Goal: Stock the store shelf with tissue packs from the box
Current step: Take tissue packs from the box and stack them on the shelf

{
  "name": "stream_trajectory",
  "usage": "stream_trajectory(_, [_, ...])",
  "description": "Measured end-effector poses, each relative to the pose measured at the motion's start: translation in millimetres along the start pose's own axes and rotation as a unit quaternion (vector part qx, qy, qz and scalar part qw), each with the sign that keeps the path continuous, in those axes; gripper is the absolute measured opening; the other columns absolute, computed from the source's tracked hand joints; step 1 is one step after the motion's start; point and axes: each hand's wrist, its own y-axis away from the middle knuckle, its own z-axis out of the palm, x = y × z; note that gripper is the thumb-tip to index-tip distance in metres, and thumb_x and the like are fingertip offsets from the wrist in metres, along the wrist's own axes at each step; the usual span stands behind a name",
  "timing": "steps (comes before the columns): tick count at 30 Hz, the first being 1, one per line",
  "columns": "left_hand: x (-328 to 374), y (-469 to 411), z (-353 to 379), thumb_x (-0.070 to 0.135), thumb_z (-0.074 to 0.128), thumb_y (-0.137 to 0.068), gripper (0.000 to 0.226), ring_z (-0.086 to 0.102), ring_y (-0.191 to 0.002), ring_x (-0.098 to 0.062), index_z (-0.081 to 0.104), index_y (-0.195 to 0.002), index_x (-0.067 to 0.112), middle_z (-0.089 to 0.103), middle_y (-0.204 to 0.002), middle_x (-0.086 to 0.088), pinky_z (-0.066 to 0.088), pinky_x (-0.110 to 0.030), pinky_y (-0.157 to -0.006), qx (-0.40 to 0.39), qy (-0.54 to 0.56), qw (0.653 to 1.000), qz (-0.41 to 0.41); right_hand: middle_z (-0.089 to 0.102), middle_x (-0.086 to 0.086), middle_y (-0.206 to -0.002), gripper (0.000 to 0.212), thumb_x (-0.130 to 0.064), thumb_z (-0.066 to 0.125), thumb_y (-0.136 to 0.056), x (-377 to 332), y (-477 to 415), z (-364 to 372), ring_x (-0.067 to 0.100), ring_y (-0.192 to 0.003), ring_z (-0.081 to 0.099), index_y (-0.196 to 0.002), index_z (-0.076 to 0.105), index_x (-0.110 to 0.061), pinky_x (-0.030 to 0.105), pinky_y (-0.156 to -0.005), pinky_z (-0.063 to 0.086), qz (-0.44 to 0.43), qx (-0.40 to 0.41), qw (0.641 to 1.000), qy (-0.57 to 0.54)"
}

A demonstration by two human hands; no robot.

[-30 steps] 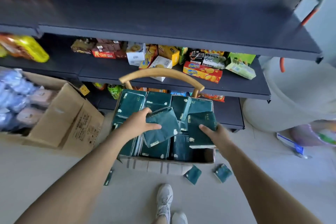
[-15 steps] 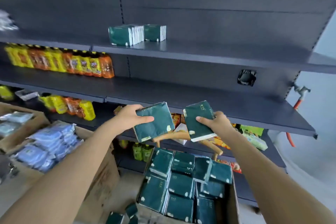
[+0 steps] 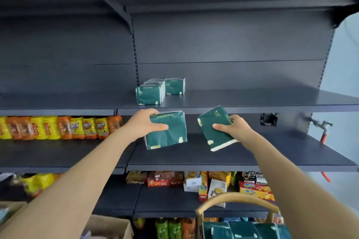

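My left hand (image 3: 144,123) grips a dark green tissue pack (image 3: 169,132) by its left edge, held just below the front lip of the dark shelf (image 3: 242,104). In my right hand (image 3: 234,128) is a second green tissue pack (image 3: 212,129), tilted with its white end down. On that shelf stands a row of several green tissue packs (image 3: 150,94), with another green pack (image 3: 174,86) behind and to the right. The box of tissue packs (image 3: 246,229) shows at the bottom edge, under a wooden chair back (image 3: 236,200).
Orange and yellow snack bags (image 3: 64,127) line the shelf to the left. Boxed snacks (image 3: 198,182) fill the lower shelf. A cardboard box (image 3: 108,227) sits at the bottom left. A tap with an orange hose (image 3: 322,128) hangs at the right.
Both hands lifted one tissue pack each out of the box and raised them up to the level of the shelf with the stocked packs. My view tilted upward.
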Motion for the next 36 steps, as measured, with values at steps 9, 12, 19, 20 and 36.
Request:
stream_trajectory(9, [-32.5, -64.4, -29.7, 0.041, 0.083, -0.064, 0.048, 0.055, -0.098, -0.012, 0.054, -0.099, 0.025, 0.059, -0.104, 0.007, 0.040, -0.026, -0.074, 0.086, -0.018, 0.995, 0.040, 0.056, 0.002, -0.102, 0.057, -0.036, 0.080, -0.072, -75.9, -76.9, 25.4, 0.020, -0.092, 0.055, -0.112, 0.050, -0.009, 0.030, -0.074, 0.043, -0.072, 0.022, 0.985, 0.157])
stream_trajectory(12, [-41.0, -90.8, -26.5, 0.043, 0.081, -0.066, 0.048, 0.053, -0.099, -0.011, 0.052, -0.100, 0.024, 0.057, -0.106, 0.009, 0.041, -0.027, -0.077, 0.083, -0.029, 0.995, 0.037, 0.057, 0.005, -0.101, 0.049, -0.036, 0.080, -0.071, -91.3, -116.4, 35.1, 0.019, -0.086, 0.052, -0.102, 0.052, -0.011, 0.028, -0.069, 0.040, -0.108, -0.004, 0.965, 0.238])
stream_trajectory(19, [-65.7, -161.1, -14.1, 0.037, 0.079, -0.071, 0.041, 0.047, -0.098, -0.003, 0.056, -0.102, 0.023, 0.050, -0.097, 0.021, 0.036, -0.018, -0.072, 0.110, -0.010, 0.994, 0.027, 0.060, 0.004, -0.104, 0.052, -0.038, 0.079, -0.071, -109.5, -239.4, 64.5, 0.023, -0.091, 0.054, -0.109, 0.059, -0.009, 0.032, -0.076, 0.045, -0.185, 0.002, 0.922, 0.341])
stream_trajectory(20, [-68.5, -169.7, -12.4, 0.037, 0.079, -0.071, 0.040, 0.047, -0.097, -0.003, 0.056, -0.102, 0.024, 0.050, -0.096, 0.021, 0.035, -0.015, -0.069, 0.115, -0.001, 0.993, 0.026, 0.059, 0.005, -0.111, 0.054, -0.040, 0.077, -0.072, -111.1, -253.4, 69.7, 0.025, -0.100, 0.053, -0.114, 0.058, -0.012, 0.035, -0.083, 0.044, -0.198, 0.022, 0.908, 0.369])
stream_trajectory(36, [-128.3, -245.7, -9.6, 0.038, 0.080, -0.067, 0.037, 0.036, -0.089, 0.033, 0.056, -0.095, 0.035, 0.052, -0.099, 0.029, 0.025, 0.008, -0.074, 0.112, 0.001, 0.987, 0.118, 0.052, 0.002, -0.133, 0.055, -0.039, 0.066, -0.084, -97.0, -410.1, 168.1, 0.024, -0.126, 0.036, -0.131, 0.046, -0.018, 0.037, -0.097, 0.030, -0.270, 0.101, 0.817, 0.499])
